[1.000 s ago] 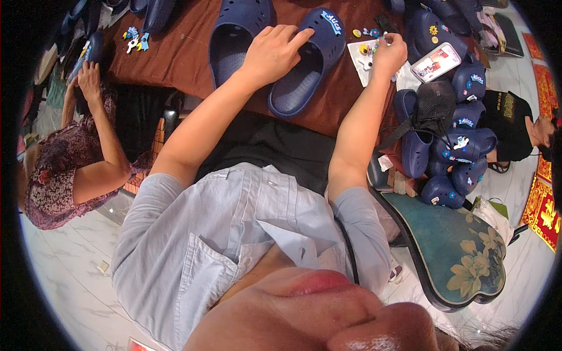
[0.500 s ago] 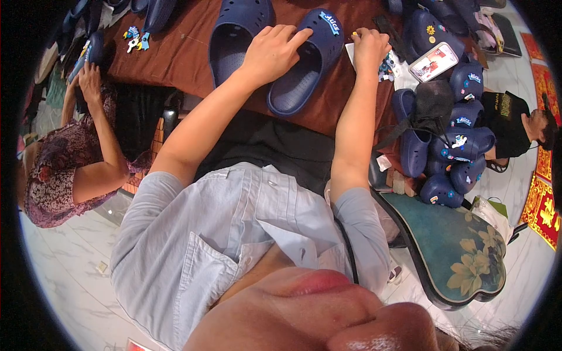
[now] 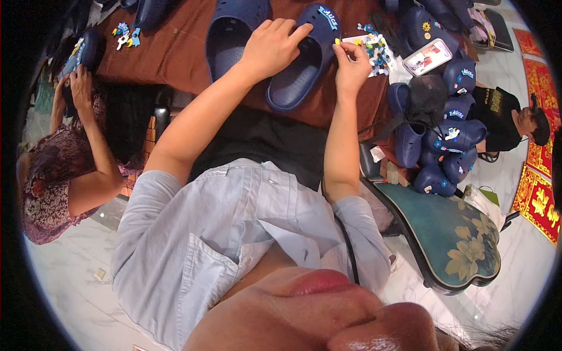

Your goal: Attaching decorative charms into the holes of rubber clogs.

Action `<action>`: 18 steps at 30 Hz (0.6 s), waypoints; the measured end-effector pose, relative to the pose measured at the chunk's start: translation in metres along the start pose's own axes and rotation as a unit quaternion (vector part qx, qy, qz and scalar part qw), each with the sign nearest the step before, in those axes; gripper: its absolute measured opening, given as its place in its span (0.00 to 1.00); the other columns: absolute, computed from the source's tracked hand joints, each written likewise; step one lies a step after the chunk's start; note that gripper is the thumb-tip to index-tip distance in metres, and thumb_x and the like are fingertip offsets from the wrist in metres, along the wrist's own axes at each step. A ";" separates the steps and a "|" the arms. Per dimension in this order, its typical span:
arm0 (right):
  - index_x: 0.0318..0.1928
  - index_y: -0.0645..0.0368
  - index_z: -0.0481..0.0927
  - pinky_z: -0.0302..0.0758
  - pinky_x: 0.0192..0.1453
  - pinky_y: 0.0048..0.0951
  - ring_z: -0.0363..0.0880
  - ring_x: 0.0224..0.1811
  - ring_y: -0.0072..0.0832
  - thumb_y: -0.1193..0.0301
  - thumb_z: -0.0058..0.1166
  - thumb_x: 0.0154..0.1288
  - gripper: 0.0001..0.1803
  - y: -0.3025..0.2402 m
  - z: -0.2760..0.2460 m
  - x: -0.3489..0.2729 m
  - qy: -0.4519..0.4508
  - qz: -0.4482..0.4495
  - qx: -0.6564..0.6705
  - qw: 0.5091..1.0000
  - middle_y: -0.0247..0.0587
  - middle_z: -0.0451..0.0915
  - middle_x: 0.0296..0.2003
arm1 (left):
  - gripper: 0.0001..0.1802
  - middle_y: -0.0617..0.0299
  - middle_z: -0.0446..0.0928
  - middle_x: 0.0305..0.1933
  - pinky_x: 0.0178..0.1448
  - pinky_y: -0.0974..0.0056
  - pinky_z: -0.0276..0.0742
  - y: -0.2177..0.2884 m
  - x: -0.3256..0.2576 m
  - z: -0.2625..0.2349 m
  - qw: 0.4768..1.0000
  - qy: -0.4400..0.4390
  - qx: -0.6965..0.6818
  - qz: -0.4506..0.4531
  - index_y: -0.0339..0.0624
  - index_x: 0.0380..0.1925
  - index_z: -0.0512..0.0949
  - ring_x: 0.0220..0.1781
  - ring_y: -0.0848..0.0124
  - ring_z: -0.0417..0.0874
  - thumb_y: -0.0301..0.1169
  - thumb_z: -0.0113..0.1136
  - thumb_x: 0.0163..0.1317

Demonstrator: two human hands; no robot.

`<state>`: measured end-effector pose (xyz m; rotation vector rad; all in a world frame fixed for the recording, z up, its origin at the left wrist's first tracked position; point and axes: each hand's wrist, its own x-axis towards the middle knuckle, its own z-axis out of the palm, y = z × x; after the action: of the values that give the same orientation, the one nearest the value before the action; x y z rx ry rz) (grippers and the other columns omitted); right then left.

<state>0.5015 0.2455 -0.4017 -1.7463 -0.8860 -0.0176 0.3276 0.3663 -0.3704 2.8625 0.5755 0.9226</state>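
Two dark blue clogs lie on the brown cloth in front of me, a left clog [image 3: 231, 50] and a right clog [image 3: 301, 73]. A light blue lettered charm [image 3: 328, 17] sits on the right clog's upper. My left hand [image 3: 270, 48] is closed on the inner side of the right clog, its index finger reaching onto the upper; the thumb is partly hidden. Beside that clog's outer edge, my right hand [image 3: 353, 65] pinches a small yellow shoe charm [image 3: 337, 42] between thumb and finger. Right behind this hand lies a pile of small colourful charms [image 3: 379, 52] on white.
A phone [image 3: 427, 57] with a lit screen lies to the right of the charms. Decorated blue clogs [image 3: 456, 137] are heaped at the right, by a teal chair back [image 3: 439, 234]. More charms [image 3: 124, 36] lie at the left, where another person [image 3: 76, 158] handles a clog.
My right hand has come left from the charm pile toward the right clog, with the yellow charm in its fingers. My left hand has stayed on the clog.
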 end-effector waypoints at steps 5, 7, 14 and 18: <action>0.33 0.62 0.86 0.74 0.54 0.36 0.80 0.43 0.37 0.77 0.68 0.56 0.04 -0.004 0.011 -0.009 0.049 -0.021 0.026 0.998 0.42 0.85 0.35 | 0.34 0.58 0.79 0.49 0.56 0.58 0.76 0.000 0.000 0.000 1.000 0.004 0.001 0.002 0.51 0.59 0.75 0.51 0.61 0.82 0.29 0.69 0.47; 0.38 0.62 0.86 0.74 0.55 0.39 0.79 0.46 0.39 0.79 0.65 0.57 0.07 -0.009 0.009 -0.014 0.045 -0.073 -0.063 0.994 0.43 0.84 0.38 | 0.34 0.58 0.79 0.49 0.56 0.58 0.76 0.000 -0.001 0.001 1.000 0.008 0.004 0.004 0.51 0.59 0.75 0.51 0.61 0.82 0.30 0.69 0.47; 0.47 0.64 0.84 0.73 0.55 0.41 0.75 0.49 0.44 0.82 0.58 0.60 0.13 -0.018 0.006 -0.021 -0.001 -0.197 -0.164 0.967 0.45 0.80 0.42 | 0.34 0.57 0.80 0.50 0.57 0.59 0.76 0.000 -0.001 -0.001 1.000 -0.005 0.001 -0.004 0.51 0.60 0.75 0.52 0.61 0.82 0.30 0.69 0.47; 0.48 0.65 0.84 0.73 0.55 0.40 0.75 0.48 0.43 0.80 0.56 0.62 0.14 -0.021 0.003 -0.017 -0.014 -0.235 -0.233 0.944 0.45 0.80 0.43 | 0.35 0.57 0.80 0.51 0.56 0.57 0.77 0.001 0.000 0.000 1.000 -0.003 -0.006 -0.005 0.51 0.60 0.75 0.52 0.60 0.82 0.29 0.69 0.48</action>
<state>0.4764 0.2412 -0.3933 -1.9205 -1.3869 -0.5580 0.3278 0.3654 -0.3701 2.8473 0.5816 0.9123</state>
